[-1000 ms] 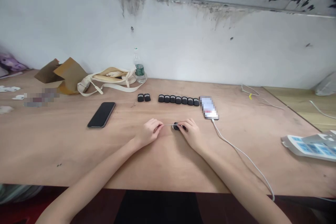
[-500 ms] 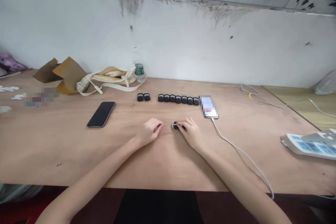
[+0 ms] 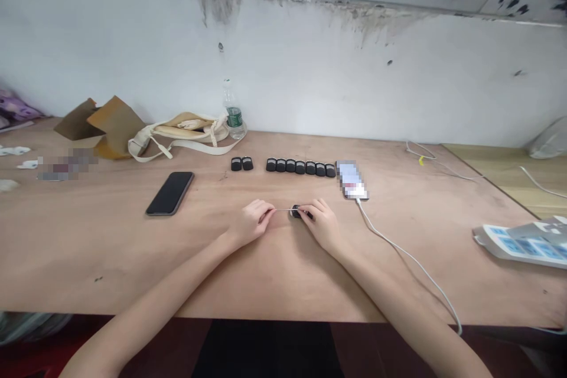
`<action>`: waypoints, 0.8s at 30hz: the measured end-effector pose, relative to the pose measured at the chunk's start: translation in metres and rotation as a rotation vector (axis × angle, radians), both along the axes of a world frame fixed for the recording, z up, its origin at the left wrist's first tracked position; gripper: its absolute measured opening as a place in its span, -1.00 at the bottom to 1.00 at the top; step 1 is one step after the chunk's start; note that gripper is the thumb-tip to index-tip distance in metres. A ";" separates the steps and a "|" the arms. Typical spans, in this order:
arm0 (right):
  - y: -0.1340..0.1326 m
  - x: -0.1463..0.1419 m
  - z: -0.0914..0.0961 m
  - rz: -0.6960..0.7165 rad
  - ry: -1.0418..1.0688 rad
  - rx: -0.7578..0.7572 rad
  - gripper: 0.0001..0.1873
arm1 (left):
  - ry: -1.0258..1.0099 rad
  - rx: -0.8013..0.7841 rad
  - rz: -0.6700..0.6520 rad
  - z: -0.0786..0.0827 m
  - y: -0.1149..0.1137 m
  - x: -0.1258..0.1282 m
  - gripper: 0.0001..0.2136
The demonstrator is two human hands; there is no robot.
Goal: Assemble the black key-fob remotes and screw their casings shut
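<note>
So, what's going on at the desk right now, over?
Left hand pinching a thin white thread. Right hand gripping a small black rectangular block, thread running into it. White charging cable lies beyond the right hand, not touching.

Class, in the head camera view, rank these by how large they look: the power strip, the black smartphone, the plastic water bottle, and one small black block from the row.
1. Power strip, though it lies nearer the camera.
2. Black smartphone and plastic water bottle: they look alike, so unranked.
3. Small black block.
</note>
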State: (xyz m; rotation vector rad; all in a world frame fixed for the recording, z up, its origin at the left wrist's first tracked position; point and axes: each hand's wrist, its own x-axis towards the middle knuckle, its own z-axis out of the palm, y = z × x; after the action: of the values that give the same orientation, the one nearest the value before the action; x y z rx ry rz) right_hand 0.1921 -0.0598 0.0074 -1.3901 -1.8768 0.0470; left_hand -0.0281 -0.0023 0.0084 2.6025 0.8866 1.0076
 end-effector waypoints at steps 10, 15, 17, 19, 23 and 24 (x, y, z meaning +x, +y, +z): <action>0.000 0.000 -0.001 -0.004 -0.054 0.033 -0.78 | 0.026 0.110 -0.011 0.004 -0.002 0.001 -0.84; 0.001 0.001 -0.003 -0.009 -0.112 0.042 -0.78 | 0.059 0.147 -0.012 0.006 -0.003 0.001 -0.81; 0.001 0.001 -0.005 -0.016 -0.139 0.051 -0.76 | 0.068 0.164 -0.011 0.006 -0.004 0.001 -0.80; 0.002 0.000 -0.006 -0.024 -0.184 0.067 -0.73 | 0.078 0.172 -0.003 0.005 -0.004 0.001 -0.80; 0.000 -0.001 -0.005 -0.033 -0.341 0.128 -0.72 | 0.113 0.198 0.007 0.004 -0.006 0.001 -0.79; 0.000 -0.002 -0.004 -0.027 -0.383 0.141 -0.73 | 0.121 0.212 0.009 0.004 -0.006 0.002 -0.79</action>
State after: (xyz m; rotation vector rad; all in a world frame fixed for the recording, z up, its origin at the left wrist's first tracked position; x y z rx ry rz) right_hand 0.1901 -0.0603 0.0035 -1.3983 -2.1224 -0.3826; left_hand -0.0264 -0.0086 0.0125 2.8657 0.8612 1.0057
